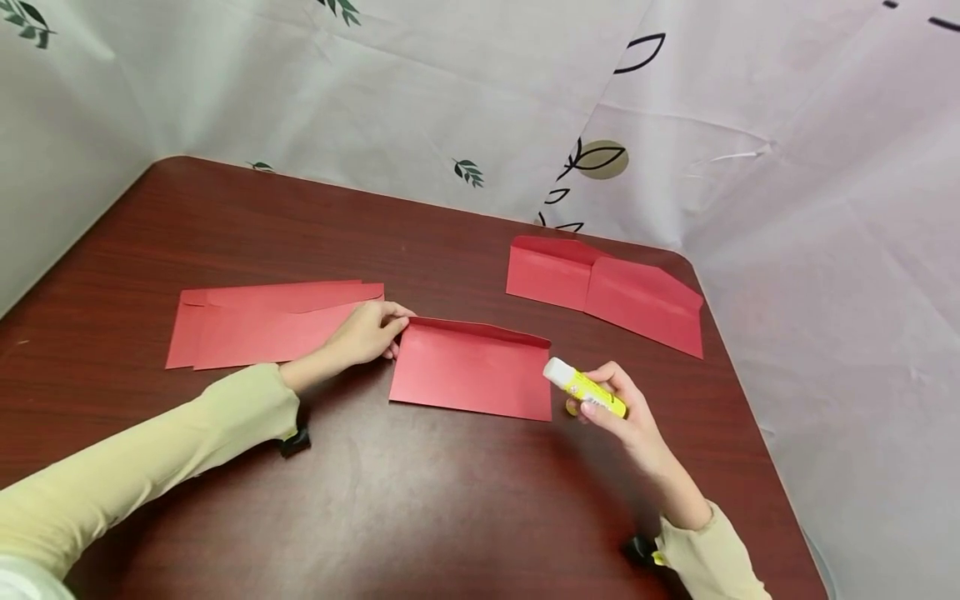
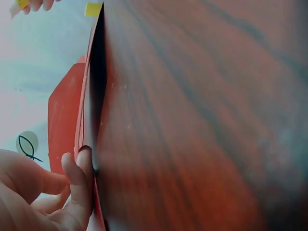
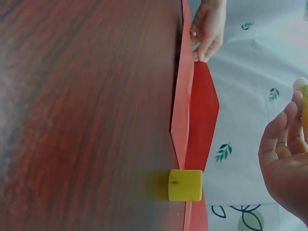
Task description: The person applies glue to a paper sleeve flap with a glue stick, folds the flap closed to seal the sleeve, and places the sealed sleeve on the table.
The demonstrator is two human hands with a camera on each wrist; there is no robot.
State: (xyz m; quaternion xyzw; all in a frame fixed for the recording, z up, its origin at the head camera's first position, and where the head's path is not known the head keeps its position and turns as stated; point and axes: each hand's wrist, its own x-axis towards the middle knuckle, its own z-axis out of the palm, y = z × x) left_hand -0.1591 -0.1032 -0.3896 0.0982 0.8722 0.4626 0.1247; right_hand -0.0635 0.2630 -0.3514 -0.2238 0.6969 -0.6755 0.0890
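A red envelope [image 1: 471, 371] lies on the table with its flap raised along the far edge. At its far left corner, my left hand [image 1: 369, 332] pinches the edge; the left wrist view shows the fingertips at the paper. My right hand [image 1: 626, 412] grips a yellow glue stick [image 1: 597, 395] just off the envelope's right end, its white end pointing toward the paper. Below those fingers a yellow cap [image 3: 185, 185] stands on the table, close to the envelope's right end.
Red envelopes [image 1: 255, 329] lie overlapping at the left, partly under my left hand and forearm. Two more red envelopes [image 1: 551, 275] overlap at the back right. The dark wooden table [image 1: 420, 500] meets pale leaf-patterned curtains [image 1: 420, 100] along its far and right sides.
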